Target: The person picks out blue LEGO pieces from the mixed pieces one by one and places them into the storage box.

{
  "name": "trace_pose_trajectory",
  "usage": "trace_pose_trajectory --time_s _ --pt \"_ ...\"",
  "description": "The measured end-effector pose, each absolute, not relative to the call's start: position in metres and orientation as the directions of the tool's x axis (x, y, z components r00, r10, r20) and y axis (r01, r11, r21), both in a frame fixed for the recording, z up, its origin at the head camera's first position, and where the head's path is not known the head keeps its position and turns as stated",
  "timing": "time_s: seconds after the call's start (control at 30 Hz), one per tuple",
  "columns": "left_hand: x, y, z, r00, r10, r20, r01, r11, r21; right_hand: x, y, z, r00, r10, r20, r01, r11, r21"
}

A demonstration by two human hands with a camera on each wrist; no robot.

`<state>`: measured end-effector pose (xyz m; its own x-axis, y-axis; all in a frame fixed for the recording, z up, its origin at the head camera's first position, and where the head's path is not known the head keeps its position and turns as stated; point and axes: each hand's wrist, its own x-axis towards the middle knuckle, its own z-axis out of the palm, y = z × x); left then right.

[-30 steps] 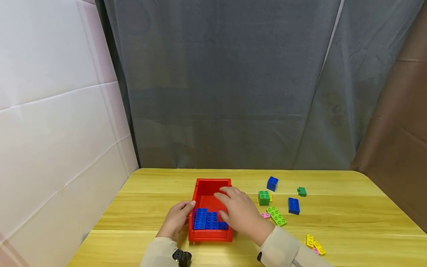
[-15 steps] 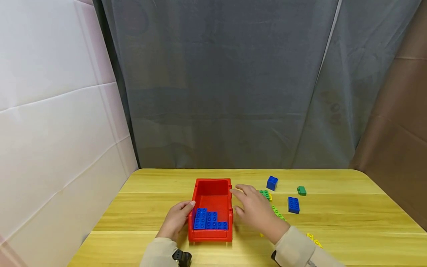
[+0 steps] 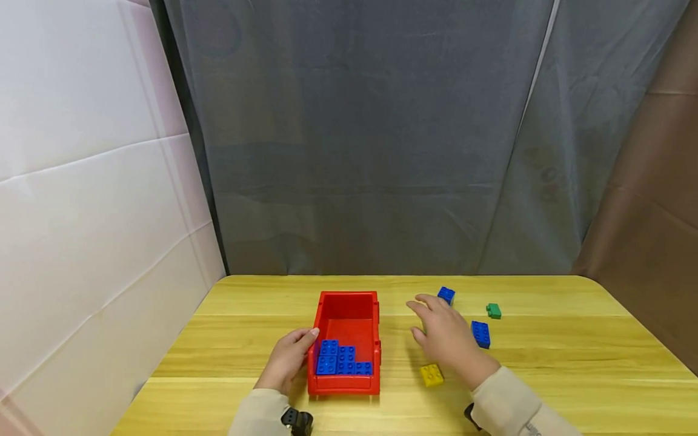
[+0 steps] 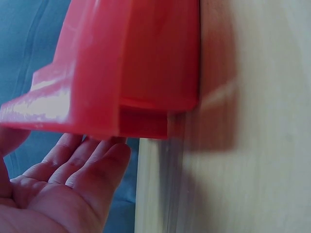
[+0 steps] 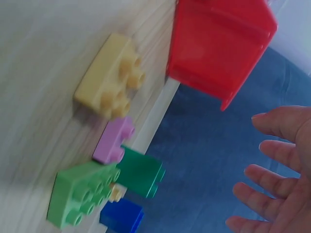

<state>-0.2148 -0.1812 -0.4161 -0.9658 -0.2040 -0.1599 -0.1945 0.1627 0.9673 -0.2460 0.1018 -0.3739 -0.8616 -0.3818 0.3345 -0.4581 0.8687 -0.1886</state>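
Observation:
My left hand grips the left side of a red plastic bin. In the left wrist view, its fingers lie under the bin's rim. Blue toy bricks sit side by side at the bin's near end. To the right of the bin, my right hand is over the table with its fingers spread and nothing between them. Near it in the right wrist view are a yellow brick, a pink brick, a light green brick, a dark green brick and a blue brick.
On the wooden table, another blue brick and a small green piece lie beyond my right hand. A grey curtain hangs behind the table. A white cloth wall stands on the left.
My right hand has moved right, from over the bin to over the loose bricks, uncovering the yellow brick near the wrist. My left hand and the bin have stayed in place.

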Motion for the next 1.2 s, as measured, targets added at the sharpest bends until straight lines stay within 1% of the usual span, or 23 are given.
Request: trace_pose_trajectory --time_s 0.2,0.37,0.57,0.7,1.0,1.2 --pt "-0.214 -0.181 -0.417 -0.964 -0.211 -0.160 -0.197 0.167 0.966 -0.249 0.118 -0.372 -0.850 -0.367 0.379 -0.451 0.878 -0.160" --pt "-0.213 -0.181 -0.416 -0.965 -0.211 -0.156 -0.191 0.160 0.968 -0.255 0.133 -0.372 -0.852 -0.334 0.403 -0.429 0.887 -0.172" --pt "-0.213 -0.182 -0.416 -0.967 -0.210 -0.147 -0.184 0.169 0.968 -0.263 0.149 -0.374 -0.908 -0.257 0.332 -0.340 0.914 -0.222" --pt "-0.213 -0.183 -0.416 -0.967 -0.211 -0.146 -0.183 0.168 0.969 -0.266 0.156 -0.375 -0.935 -0.218 0.280 -0.286 0.930 -0.233" --pt "-0.212 -0.183 -0.417 -0.967 -0.211 -0.141 -0.179 0.172 0.969 -0.277 0.173 -0.384 -0.952 -0.186 0.242 -0.238 0.949 -0.207" --pt "-0.211 -0.183 -0.418 -0.968 -0.207 -0.141 -0.178 0.172 0.969 -0.284 0.181 -0.393 -0.974 -0.155 0.167 -0.188 0.961 -0.204"
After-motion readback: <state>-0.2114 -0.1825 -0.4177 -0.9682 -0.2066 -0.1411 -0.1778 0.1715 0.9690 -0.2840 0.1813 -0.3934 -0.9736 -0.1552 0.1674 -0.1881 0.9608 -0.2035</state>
